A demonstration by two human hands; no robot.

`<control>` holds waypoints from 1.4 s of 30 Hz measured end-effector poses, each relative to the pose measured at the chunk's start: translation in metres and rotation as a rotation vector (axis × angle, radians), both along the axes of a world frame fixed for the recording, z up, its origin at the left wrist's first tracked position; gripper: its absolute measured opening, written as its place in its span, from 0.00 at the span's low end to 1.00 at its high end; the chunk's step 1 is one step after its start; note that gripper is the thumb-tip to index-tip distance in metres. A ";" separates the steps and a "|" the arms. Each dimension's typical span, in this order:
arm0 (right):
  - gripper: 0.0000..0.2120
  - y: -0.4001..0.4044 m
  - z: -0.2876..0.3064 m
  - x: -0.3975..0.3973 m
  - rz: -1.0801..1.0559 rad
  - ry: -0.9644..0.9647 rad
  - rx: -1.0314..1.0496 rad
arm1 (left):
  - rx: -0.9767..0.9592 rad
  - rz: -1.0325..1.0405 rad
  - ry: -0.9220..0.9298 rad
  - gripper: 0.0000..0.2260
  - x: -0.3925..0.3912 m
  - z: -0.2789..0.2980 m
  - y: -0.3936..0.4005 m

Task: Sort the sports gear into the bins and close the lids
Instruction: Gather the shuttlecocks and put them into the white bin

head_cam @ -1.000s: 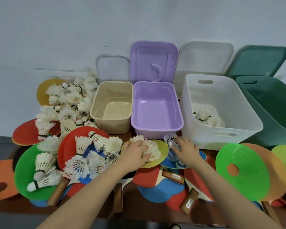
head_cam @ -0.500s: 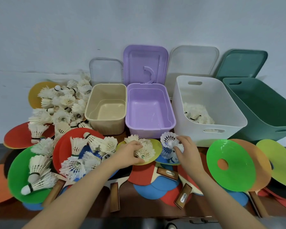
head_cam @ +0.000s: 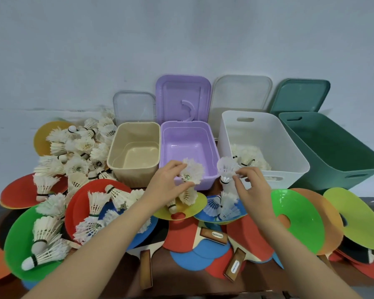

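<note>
Both hands lifting shuttlecocks, mid-carry toward the bins.

Left hand [head_cam: 167, 183] pinches a white feather shuttlecock [head_cam: 191, 172] in front of the purple bin [head_cam: 187, 131], cork end facing the camera; right hand [head_cam: 249, 183] pinches a stack of nylon shuttlecocks [head_cam: 226, 171] just beside the white bin [head_cam: 266, 134], fingers curled round the skirt. White bin already has shuttlecocks in it; purple, beige bin [head_cam: 134, 134] & green bin [head_cam: 333, 145] look bare inside. All lids stand open vs. the wall. Step in hand, prob.: carry both to the white bin & drop. Next move calls for reaching over its front rim, then letting go w/o knocking the stack apart. Lots left: big shuttlecock pile [head_cam: 78, 152] at left, cone discs [head_cam: 298, 221] & paddles [head_cam: 235, 255] on the surface.
</note>
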State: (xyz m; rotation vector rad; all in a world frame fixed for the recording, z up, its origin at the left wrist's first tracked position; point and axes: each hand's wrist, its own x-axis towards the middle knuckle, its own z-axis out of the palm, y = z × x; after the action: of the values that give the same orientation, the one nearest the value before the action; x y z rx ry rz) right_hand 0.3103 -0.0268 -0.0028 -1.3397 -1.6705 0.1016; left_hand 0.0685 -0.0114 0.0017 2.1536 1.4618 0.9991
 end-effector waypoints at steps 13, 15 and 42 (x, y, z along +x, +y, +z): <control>0.03 0.067 0.042 0.107 -0.151 -0.021 -0.008 | 0.062 -0.048 0.047 0.24 0.149 0.052 0.094; 0.04 0.080 0.034 0.123 -0.182 -0.037 -0.124 | -0.005 -0.068 0.137 0.26 0.167 0.049 0.105; 0.11 0.026 -0.044 0.025 0.239 -0.241 -0.290 | -0.023 0.040 0.343 0.18 0.033 -0.035 0.015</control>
State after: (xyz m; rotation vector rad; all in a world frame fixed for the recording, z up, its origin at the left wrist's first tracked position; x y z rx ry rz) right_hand 0.3351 -0.0009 -0.0472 -1.4002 -2.0789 0.3459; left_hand 0.1018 0.0035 -0.0337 2.3743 1.6608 0.6411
